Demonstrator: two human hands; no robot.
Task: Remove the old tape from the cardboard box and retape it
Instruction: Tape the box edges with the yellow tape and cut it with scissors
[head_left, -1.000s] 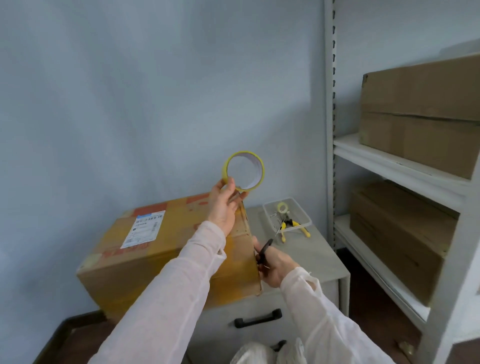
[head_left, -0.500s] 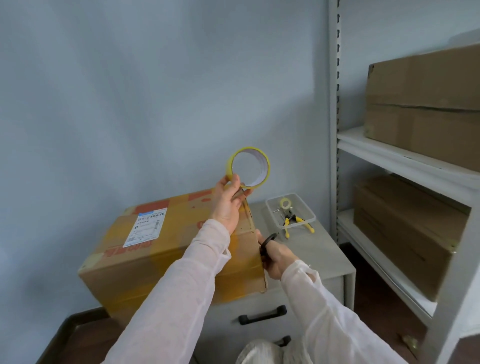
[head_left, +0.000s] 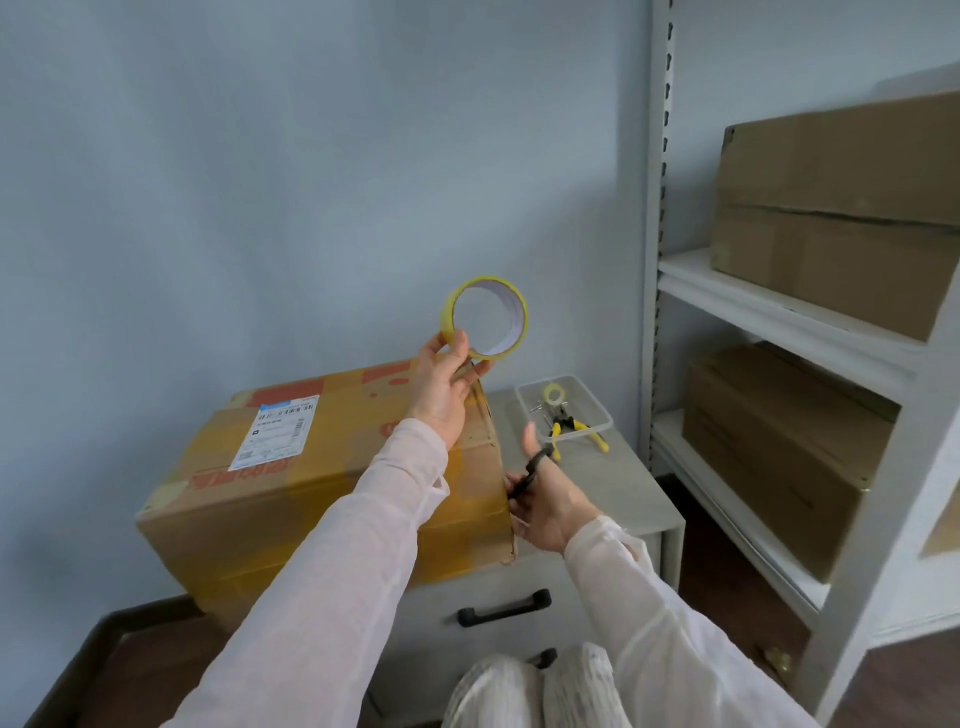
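Observation:
A taped cardboard box (head_left: 291, 483) with a white shipping label lies on a grey cabinet (head_left: 613, 488). My left hand (head_left: 444, 387) pinches a yellow tape roll (head_left: 485, 317) held up above the box's right end. A strip of tape runs from the roll down along the box's right edge. My right hand (head_left: 545, 499) grips black scissors (head_left: 530, 473) beside that edge, close to the strip, with the thumb sticking up.
A clear tray (head_left: 587, 402) with a small tape roll and yellow-handled pliers (head_left: 574, 431) sits at the cabinet's back right. A white shelf rack (head_left: 779, 306) on the right holds several brown boxes. The cabinet has a drawer with a black handle (head_left: 504, 608).
The left hand has kept the roll raised, the strip still running down to the box. The right hand with the scissors has stayed at the box's right edge, and its thumb has lifted.

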